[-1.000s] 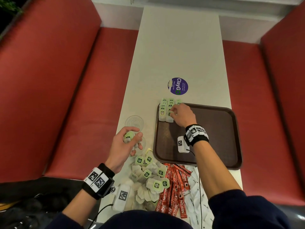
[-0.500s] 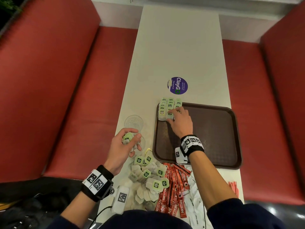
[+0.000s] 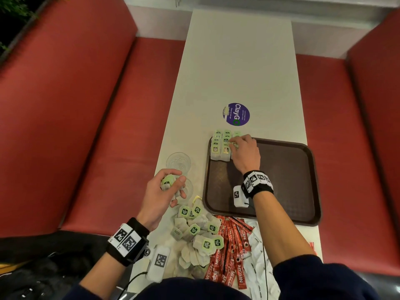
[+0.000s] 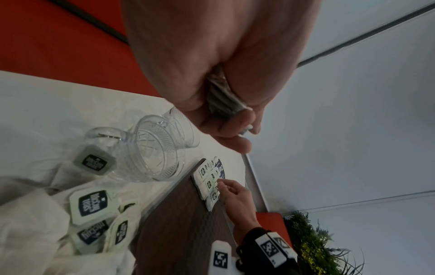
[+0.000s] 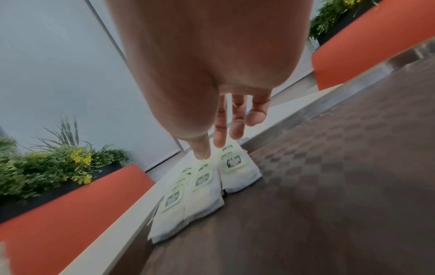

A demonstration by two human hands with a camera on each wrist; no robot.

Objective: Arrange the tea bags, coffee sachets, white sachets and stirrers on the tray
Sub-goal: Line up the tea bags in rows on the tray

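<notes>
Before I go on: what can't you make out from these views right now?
- Tea bags in the left hand: count hidden by curled fingers, head and left wrist views.
- Stirrers: head view, mostly behind the right arm.
- White sachets: head view, partly cut off by the arm and the bottom edge.
- Tea bag rows: labels blurred, right wrist view.

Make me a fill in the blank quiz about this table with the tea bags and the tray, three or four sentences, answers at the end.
1. The rows of tea bags lie in the far left corner of the brown ____.
2. The left hand holds a bunch of ____ bags above the table.
3. The loose red coffee sachets lie on the table, ____ the tray.
4. The right hand touches the rows with its ____.

Missing words: tray; tea; outside; fingertips
</notes>
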